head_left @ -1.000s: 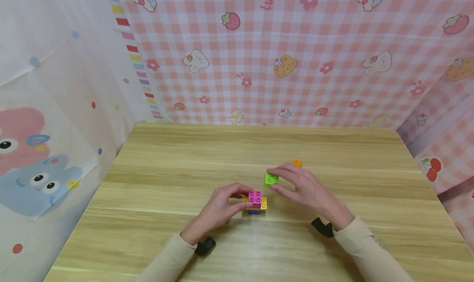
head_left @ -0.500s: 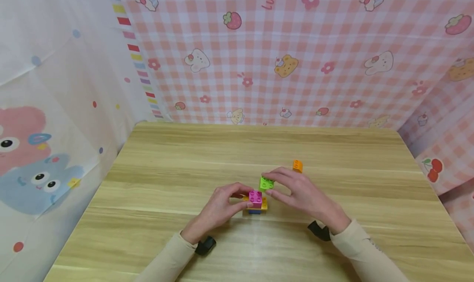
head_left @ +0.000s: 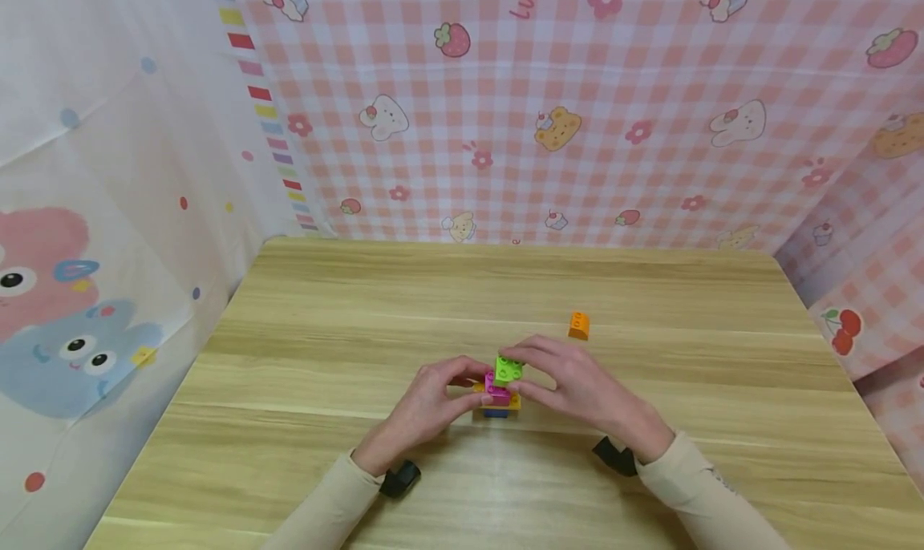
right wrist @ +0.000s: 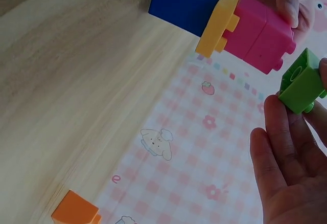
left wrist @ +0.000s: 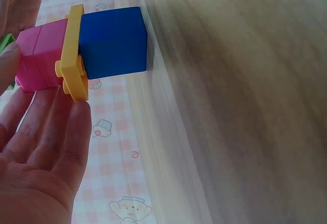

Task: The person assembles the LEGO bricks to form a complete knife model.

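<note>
A stack of toy building bricks stands on the table: a blue brick [left wrist: 113,42] at the bottom, a wider yellow plate [left wrist: 75,55] across it, and pink bricks [right wrist: 259,32] on top. My left hand [head_left: 429,398] holds the pink part between thumb and fingers, from the left side. Between the thumb and fingers of my right hand [head_left: 577,382] is a green brick [head_left: 508,370], studs up. In the right wrist view its hollow underside shows, slightly tilted, with a gap between it and the pink studs.
An orange brick [head_left: 579,325] with a curved side sits on the wooden table [head_left: 346,309], behind my right hand. Pink checked cloth [head_left: 491,133] hangs along the table's back edge, and a white printed cloth [head_left: 144,173] at the left.
My right hand has carried the green brick left and toward me, from behind the stack to above the pink bricks. The orange brick has come fully into sight. The left hand stays put.
</note>
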The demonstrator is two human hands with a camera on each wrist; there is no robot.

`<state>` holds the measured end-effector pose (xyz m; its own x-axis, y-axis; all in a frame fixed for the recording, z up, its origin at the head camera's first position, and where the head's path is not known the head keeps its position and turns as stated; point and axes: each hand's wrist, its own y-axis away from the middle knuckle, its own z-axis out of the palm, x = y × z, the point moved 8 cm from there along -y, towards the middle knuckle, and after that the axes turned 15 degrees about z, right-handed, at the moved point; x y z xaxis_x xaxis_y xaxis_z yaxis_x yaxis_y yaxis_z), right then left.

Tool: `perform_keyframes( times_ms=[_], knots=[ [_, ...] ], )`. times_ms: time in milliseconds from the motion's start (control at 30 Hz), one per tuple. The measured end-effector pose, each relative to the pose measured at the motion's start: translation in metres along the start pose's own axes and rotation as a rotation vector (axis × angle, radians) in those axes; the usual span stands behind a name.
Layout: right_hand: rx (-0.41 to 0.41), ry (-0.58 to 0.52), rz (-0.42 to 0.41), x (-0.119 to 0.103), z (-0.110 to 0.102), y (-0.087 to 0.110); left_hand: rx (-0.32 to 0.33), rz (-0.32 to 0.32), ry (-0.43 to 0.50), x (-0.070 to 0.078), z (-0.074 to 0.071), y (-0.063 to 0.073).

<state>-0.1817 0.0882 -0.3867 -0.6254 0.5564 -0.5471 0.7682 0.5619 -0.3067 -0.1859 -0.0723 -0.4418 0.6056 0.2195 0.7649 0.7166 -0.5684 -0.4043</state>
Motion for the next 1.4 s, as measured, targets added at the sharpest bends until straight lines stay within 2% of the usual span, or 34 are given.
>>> perform_keyframes(
  times_ms=[333,567,867,1200,1400],
  knots=[
    [-0.035,-0.041,0.017,-0.004,0.007,-0.001,0.005,0.003,0.036,-0.001,0.001,0.000],
    [-0.061,-0.043,0.052,-0.002,0.011,-0.002,-0.003,0.023,-0.017,-0.001,0.000,0.000],
    [0.001,-0.033,-0.016,-0.005,0.013,-0.001,-0.007,0.019,-0.049,0.000,-0.002,0.000],
    [0.000,-0.016,-0.015,-0.008,0.012,-0.001,-0.024,0.008,-0.071,0.000,-0.003,0.000],
    [0.018,-0.046,-0.031,-0.006,0.012,-0.001,-0.030,0.019,-0.080,0.000,-0.003,-0.001]
  ],
)
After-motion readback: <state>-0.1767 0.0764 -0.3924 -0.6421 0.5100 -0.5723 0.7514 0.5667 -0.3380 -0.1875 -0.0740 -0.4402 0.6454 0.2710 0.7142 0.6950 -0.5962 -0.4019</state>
